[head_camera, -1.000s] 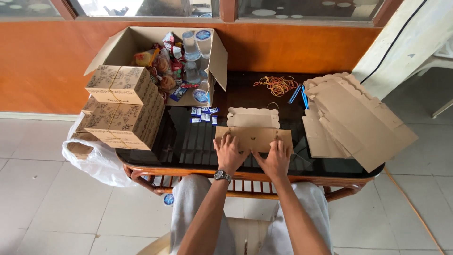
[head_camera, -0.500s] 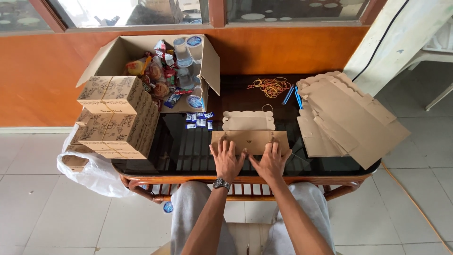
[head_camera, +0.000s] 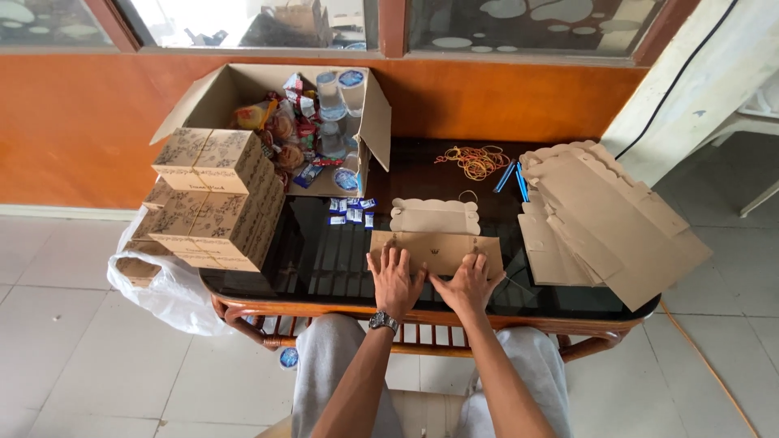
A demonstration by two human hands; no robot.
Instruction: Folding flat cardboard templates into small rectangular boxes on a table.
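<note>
Head view, both hands flat on cardboard blank

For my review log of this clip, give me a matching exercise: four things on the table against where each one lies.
Things:
1. flat box blank
2. rubber bands
3. stack of flat blanks
4. stack of tied boxes

Places:
A. table's left end
B. far side, beside the blue pens
C. under both hands, near edge
D. table's right end

Pairs: 1-C, 2-B, 3-D, 4-A. The left hand and right hand press flat on the blank.
</note>
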